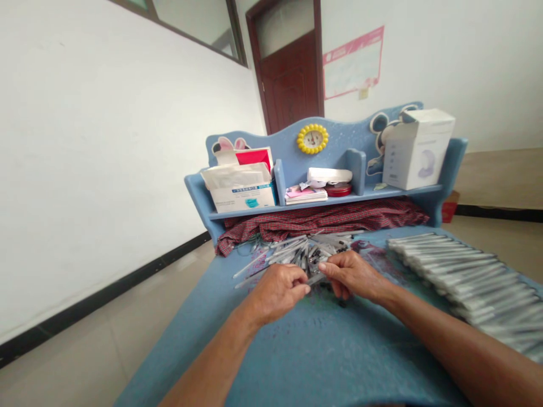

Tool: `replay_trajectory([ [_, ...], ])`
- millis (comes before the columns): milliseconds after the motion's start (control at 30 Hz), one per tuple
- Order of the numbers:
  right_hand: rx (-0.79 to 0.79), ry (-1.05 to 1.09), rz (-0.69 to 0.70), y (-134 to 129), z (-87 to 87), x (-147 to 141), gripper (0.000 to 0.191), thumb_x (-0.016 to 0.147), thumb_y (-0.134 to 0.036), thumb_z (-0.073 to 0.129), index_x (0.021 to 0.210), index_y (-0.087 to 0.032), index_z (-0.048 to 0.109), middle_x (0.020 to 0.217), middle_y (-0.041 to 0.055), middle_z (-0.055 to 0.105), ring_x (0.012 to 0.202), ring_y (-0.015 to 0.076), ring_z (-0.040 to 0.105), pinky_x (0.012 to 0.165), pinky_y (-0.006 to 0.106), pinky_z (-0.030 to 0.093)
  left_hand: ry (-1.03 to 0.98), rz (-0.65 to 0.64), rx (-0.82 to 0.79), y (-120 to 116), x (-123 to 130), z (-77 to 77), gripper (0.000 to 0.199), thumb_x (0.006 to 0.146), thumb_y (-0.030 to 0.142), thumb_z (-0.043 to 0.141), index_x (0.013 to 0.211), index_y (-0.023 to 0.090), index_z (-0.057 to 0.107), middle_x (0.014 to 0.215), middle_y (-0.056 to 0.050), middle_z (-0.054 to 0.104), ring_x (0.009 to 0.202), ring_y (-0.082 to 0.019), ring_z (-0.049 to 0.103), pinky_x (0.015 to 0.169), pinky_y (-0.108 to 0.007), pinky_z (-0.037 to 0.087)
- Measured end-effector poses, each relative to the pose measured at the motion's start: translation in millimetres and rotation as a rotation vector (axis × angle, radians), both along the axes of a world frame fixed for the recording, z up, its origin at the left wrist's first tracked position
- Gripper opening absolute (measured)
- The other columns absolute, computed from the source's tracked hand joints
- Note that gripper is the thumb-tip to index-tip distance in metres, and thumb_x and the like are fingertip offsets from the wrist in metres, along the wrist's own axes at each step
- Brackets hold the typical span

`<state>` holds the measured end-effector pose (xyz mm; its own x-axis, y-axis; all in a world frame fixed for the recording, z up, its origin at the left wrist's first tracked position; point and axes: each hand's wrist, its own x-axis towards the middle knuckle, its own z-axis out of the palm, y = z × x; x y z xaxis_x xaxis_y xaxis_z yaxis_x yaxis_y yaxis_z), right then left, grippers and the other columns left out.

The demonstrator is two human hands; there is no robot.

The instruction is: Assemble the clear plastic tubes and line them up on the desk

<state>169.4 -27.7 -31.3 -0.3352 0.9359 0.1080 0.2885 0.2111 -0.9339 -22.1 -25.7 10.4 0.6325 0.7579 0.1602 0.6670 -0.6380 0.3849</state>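
Observation:
A loose pile of thin clear and grey pen-like sticks (pixel 292 249) lies on the blue desk (pixel 297 350). In front of the pile, my left hand (pixel 282 288) is closed round one end of a thin translucent stick (pixel 315 279). Close by on the right, my right hand (pixel 350 274) pinches at the stick's other end, thumb against fingers. Small dark pieces lie under and beside the right fingertips, too blurred to make out. Many similar sticks are laid side by side in a long stack (pixel 470 288) at the right of the desk.
Behind the pile, a red checked cloth (pixel 326 219) is bunched under the blue shelf (pixel 250 212). On the shelf are a mask box (pixel 244 195), papers (pixel 305 195), a red round case (pixel 338 190) and a white box (pixel 418 150). A yellow clock (pixel 313 139) is above.

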Motion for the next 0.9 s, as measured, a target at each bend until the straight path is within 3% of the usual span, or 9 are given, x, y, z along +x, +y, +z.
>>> replay_trajectory([
  [233,-0.049,-0.003,0.013,1.8,1.0,2.7,0.048,0.077,-0.06,0.04,0.06,-0.016,0.047,0.04,-0.0016,0.052,0.031,0.0081,0.046,0.032,0.017,0.032,-0.047,0.013,0.019,-1.0,1.8,1.5,0.008,0.07,0.023,0.058,0.067,0.016,0.061,0.06,0.002,0.053,0.057,-0.01,0.047,0.053,-0.02,0.032],
  [367,-0.039,0.029,-0.014,1.8,4.6,4.9,0.044,0.074,-0.059,0.046,0.066,-0.016,0.047,0.045,-0.0022,0.055,0.034,0.0078,0.048,0.034,0.016,0.034,-0.064,0.022,0.021,-0.2,1.6,1.8,0.007,0.069,0.021,0.058,0.066,0.016,0.061,0.058,0.003,0.051,0.057,-0.01,0.046,0.053,-0.02,0.032],
  [467,-0.035,0.039,-0.014,1.4,5.2,4.3,0.044,0.072,-0.058,0.05,0.062,-0.016,0.047,0.043,-0.0028,0.054,0.033,0.0065,0.046,0.034,0.016,0.033,-0.064,0.024,0.025,0.0,1.6,0.5,0.006,0.069,0.02,0.058,0.067,0.016,0.06,0.058,0.003,0.051,0.056,-0.01,0.046,0.054,-0.02,0.032],
  [667,-0.053,0.02,-0.039,2.5,2.5,3.6,0.049,0.077,-0.061,0.039,0.06,-0.016,0.046,0.039,-0.0023,0.052,0.03,0.0073,0.045,0.032,0.017,0.032,-0.063,0.015,0.048,0.4,1.9,-1.6,0.005,0.069,0.021,0.059,0.067,0.016,0.059,0.06,0.003,0.051,0.058,-0.01,0.046,0.054,-0.02,0.031],
  [900,-0.016,0.0,-0.03,1.5,5.9,5.0,0.043,0.073,-0.056,0.051,0.057,-0.017,0.042,0.041,-0.0032,0.052,0.032,0.0068,0.045,0.033,0.016,0.032,-0.032,0.023,0.074,1.4,1.8,-2.8,0.006,0.07,0.022,0.059,0.067,0.016,0.06,0.06,0.002,0.053,0.057,-0.01,0.047,0.054,-0.021,0.031],
])
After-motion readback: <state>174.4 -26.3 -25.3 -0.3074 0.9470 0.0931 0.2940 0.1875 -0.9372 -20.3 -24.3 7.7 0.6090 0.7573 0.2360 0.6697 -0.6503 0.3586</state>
